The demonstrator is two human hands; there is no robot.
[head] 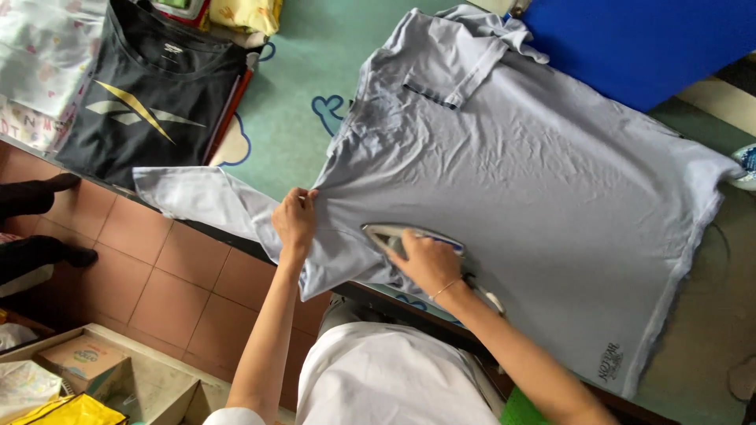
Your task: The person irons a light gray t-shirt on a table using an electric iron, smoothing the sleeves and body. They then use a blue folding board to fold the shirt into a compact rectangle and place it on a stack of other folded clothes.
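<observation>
The pale shirt (512,181) lies spread flat on the tabletop (299,118), one sleeve hanging over the edge; the left hand (294,220) pinches its shoulder seam taut; the right hand (425,264) is clenched round the iron (394,236); thin, limp cloth, likely best held by seams.

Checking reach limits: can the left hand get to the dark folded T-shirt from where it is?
Probably yes. The left hand pinches the pale shirt near its shoulder; the dark T-shirt lies further left on the same surface, with only the pale sleeve between. It would have to release first.
</observation>
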